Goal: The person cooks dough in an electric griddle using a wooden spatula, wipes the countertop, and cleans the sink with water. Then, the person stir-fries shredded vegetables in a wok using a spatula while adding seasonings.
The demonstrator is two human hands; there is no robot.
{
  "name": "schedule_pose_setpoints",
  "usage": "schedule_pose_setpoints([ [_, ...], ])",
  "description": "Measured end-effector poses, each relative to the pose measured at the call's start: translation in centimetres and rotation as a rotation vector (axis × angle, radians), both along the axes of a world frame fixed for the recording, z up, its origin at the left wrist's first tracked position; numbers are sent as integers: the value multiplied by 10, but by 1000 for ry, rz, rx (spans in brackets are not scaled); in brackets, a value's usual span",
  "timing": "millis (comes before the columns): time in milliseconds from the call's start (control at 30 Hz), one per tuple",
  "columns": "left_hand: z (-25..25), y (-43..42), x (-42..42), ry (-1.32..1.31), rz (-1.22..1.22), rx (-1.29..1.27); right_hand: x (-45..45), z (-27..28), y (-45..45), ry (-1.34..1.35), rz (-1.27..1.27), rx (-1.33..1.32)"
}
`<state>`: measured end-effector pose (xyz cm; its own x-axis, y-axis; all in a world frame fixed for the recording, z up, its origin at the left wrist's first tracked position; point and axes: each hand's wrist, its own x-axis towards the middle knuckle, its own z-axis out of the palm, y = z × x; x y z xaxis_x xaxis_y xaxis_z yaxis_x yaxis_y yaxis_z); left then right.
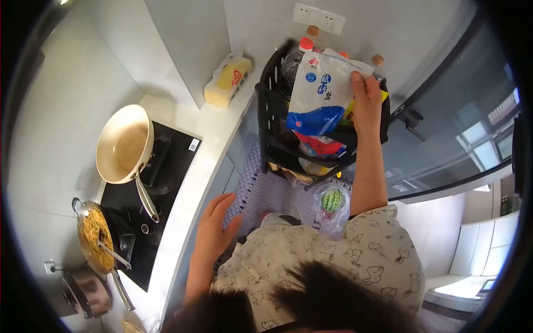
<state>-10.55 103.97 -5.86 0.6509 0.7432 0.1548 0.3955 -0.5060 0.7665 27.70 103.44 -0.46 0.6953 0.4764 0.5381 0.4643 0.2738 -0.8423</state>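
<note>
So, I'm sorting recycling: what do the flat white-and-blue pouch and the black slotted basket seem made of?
Flat white-and-blue pouch: probably plastic film, softly glossy; it looks thin and printed, though a laminate is possible.
Black slotted basket: likely moulded plastic, fairly matte; its wall is evenly black with cut-out slots.

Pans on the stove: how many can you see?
2. The cream pan is at the stove's upper end in the picture; the noodle pan is below it, nearer the lower end. I see no sign of others hidden there.
</note>
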Motion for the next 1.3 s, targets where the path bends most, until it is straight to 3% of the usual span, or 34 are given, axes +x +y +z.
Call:
schedule_pose_setpoints([
  [200,-32,-11,-1,58,13,-94,42,-64,6,-134,-362,-87],
  [300,-38,-14,16,67,-70,-86,68,-112,-1,-129,-362,-556],
  [400,-37,-14,32,59,-150,-76,68,-112,-29,-306,-108,-929],
  [533,-36,-9,47,76,-194,-18,95,-50,-61,-441,-439,-670],
  [600,-34,-8,54,81,-233,-3,125,-39,-66,-878,-589,-716],
  [700,-30,-4,69,82,-300,22,155,-49,-55,-752,-466,-1160],
  [833,-32,-1,78,91,-348,42,172,-47,-61,-745,-245,-941],
  [867,-31,1,79,94,-354,38,159,-32,-63,-733,-342,-821],
  [933,-20,10,89,68,-353,64,127,17,-70,-741,-301,-564],
  [1067,18,32,120,-109,-255,138,37,96,-80,-820,-133,-488],
  [1100,34,37,122,-210,-228,217,28,97,-81,-860,-156,-550],
  [1167,41,41,125,-431,-57,304,9,98,-73,-983,64,-415],
  [1233,51,46,105,-517,112,302,-7,83,-54,-894,155,-434],
  [1300,45,49,79,-763,249,291,-38,61,-28,-870,344,-276],
])
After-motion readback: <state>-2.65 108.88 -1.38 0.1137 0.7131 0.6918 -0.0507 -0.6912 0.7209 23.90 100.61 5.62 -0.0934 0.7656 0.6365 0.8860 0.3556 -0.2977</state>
